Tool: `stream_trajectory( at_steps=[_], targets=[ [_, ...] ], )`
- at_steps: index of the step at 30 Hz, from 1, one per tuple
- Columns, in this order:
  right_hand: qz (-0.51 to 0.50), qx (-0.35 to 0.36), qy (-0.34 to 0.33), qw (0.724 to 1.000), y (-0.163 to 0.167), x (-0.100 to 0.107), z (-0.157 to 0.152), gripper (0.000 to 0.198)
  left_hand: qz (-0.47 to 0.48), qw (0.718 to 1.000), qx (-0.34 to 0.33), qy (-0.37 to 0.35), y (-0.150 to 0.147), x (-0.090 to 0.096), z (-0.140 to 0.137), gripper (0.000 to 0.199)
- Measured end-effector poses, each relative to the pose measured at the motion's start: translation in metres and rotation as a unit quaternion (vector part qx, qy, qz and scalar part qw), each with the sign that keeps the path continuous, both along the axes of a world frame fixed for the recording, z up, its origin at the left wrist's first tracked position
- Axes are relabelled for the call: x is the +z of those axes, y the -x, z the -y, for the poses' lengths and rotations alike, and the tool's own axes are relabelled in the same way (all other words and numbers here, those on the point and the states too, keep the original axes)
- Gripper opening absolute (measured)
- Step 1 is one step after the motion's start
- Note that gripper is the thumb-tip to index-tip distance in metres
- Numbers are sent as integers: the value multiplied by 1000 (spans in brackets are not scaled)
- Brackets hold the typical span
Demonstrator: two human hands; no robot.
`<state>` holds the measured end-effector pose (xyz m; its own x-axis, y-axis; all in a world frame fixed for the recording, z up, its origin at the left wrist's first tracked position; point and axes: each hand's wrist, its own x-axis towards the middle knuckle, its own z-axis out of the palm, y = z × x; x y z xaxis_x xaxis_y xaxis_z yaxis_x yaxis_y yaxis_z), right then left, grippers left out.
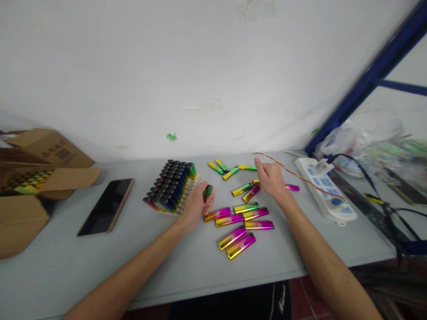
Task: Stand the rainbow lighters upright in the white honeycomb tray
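My left hand (pixel 196 202) is closed around a lighter with a dark green end (pixel 207 192), just right of a pale tray (pixel 195 183). Upright lighters (pixel 171 182) with dark round ends fill much of that tray in rows. My right hand (pixel 271 178) is closed, its thumb pointing up, above the scattered lighters; what its curled fingers hold, if anything, is hidden. Several shiny yellow-and-magenta lighters (pixel 242 246) lie between my arms. Yellow-and-green lighters (pixel 231 173) lie farther back, some of them close to my right hand.
A phone (pixel 106 206) lies left of the tray, beside an open cardboard box (pixel 63 149) holding more lighters. At right are a white power strip (pixel 325 189) with plugs, a thin red-yellow wire (pixel 293 171) and a blue metal frame (pixel 363 80). A white wall (pixel 200 80) stands behind.
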<state>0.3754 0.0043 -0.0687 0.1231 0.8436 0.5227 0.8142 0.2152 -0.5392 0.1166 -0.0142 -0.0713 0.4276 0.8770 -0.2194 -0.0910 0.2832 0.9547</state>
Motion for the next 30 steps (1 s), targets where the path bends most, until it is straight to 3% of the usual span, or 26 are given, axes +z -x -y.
stream_trajectory(
  at_steps=[13, 23, 26, 30],
  targets=[
    [2, 0, -8, 1000, 2, 1, 2, 72, 22, 999, 0, 31, -2, 5, 3, 44],
    [8, 11, -13, 1000, 1, -2, -1, 72, 51, 998, -25, 35, -2, 10, -1, 53],
    [14, 15, -17, 1000, 2, -4, -2, 71, 63, 998, -7, -19, 2, 25, -5, 51],
    [17, 10, -17, 1000, 2, -4, -3, 70, 0, 983, 41, -181, 21, 55, -13, 36]
  ],
)
